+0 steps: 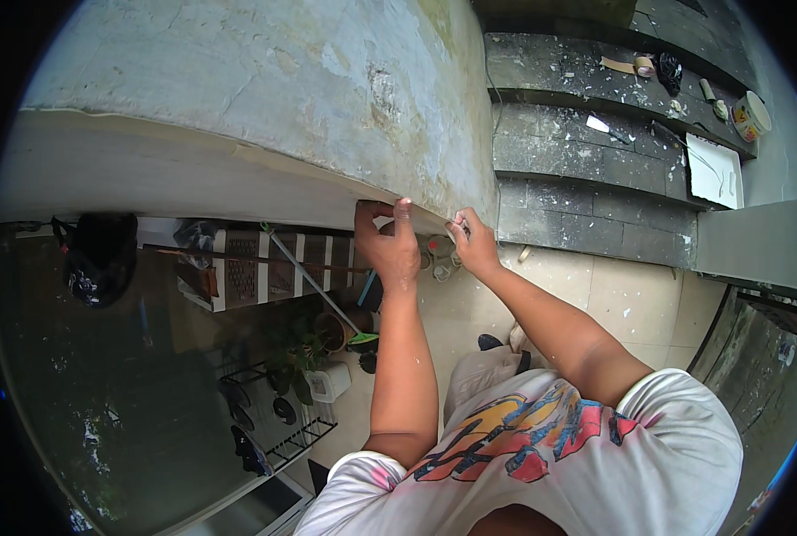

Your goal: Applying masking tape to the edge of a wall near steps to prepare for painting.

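Note:
A pale, peeling wall (pixel 327 80) ends in a lower edge lined with a thin cream strip (pixel 300 167), which looks like masking tape. My left hand (pixel 391 246) grips this edge, thumb up against the wall face and fingers curled at the underside. Just to its right, my right hand (pixel 475 243) is closed in a pinch at the edge's near corner. Whatever lies between its fingertips is too small to make out. White dust or paint specks mark both hands.
Dark steps (pixel 559 143) rise at the right, littered with paint flakes, a tape roll (pixel 643 66), a white tray (pixel 714 170) and a bucket (pixel 750 116). Below left are a green broom (pixel 362 339), a potted plant (pixel 296 357), a shoe rack (pixel 305 439) and a hanging black helmet (pixel 99 259).

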Demonstrator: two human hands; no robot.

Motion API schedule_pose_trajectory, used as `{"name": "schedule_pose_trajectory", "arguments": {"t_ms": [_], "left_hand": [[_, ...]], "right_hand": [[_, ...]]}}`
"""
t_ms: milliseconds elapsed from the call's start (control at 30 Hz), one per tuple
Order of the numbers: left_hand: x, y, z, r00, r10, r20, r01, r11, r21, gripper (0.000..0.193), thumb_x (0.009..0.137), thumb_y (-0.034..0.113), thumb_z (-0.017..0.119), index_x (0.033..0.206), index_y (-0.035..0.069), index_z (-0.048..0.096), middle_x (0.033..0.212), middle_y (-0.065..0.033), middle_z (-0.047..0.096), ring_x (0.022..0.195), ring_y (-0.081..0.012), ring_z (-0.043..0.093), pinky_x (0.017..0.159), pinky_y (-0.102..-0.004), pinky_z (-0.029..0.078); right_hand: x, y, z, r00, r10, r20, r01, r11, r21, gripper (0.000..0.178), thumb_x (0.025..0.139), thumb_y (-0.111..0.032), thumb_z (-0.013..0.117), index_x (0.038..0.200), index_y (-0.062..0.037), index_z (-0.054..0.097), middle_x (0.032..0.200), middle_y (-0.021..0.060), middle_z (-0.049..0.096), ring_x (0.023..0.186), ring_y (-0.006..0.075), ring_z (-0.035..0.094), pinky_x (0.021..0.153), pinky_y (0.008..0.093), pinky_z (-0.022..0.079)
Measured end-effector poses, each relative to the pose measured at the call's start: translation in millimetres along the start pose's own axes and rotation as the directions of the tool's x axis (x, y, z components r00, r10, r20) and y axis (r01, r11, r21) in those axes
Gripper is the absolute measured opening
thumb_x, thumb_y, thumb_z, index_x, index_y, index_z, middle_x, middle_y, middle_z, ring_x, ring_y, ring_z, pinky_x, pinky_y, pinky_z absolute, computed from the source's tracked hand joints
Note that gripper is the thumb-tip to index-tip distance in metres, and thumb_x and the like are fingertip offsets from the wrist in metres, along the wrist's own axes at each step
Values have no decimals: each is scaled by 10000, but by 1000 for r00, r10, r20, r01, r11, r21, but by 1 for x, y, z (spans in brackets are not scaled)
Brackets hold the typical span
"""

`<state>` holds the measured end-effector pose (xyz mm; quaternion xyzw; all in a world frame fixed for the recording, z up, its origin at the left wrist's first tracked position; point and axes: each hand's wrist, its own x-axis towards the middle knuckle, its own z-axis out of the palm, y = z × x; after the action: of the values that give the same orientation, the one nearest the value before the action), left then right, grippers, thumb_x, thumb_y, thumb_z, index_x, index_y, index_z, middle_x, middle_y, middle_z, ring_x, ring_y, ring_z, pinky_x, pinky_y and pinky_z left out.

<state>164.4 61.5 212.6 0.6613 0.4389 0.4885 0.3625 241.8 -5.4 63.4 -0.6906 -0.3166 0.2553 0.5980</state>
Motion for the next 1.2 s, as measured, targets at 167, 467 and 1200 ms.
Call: {"name": "schedule_pose_trajectory", "arguments": {"t_ms": [167, 467, 1200], "left_hand": [[-6, -12, 11, 997, -50, -61, 35, 975, -221, 453, 913, 404, 732, 899, 17, 498, 834, -27, 496, 786, -127, 445, 713, -288, 394], [-14, -3, 12, 994, -90, -58, 75, 972, -224, 393, 1022, 414, 543, 982, 25, 503, 924, -44, 510, 852, -148, 464, 806, -316, 399], [-41, -77, 4, 996, -31, 84, 53, 960, -274, 183, 984, 121, 634, 1085, -2, 545, 1101, -103, 620, 1025, -178, 597, 962, -357, 511]], "right_hand": [[0, -2, -1, 999, 19, 26, -19, 1000, 11, 196, 927, -148, 665, 966, -62, 493, 730, 203, 612, 695, 439, 608, 603, 441, 464], [1, -1, -2, 999, 46, 18, -47, 996, 78, 212, 943, -150, 655, 1031, -59, 485, 777, 177, 650, 698, 376, 643, 617, 410, 478], [-11, 11, 14, 990, -83, -116, 96, 988, 120, 219, 904, -104, 683, 1067, -47, 548, 887, 147, 666, 836, 378, 682, 698, 390, 531]]}}
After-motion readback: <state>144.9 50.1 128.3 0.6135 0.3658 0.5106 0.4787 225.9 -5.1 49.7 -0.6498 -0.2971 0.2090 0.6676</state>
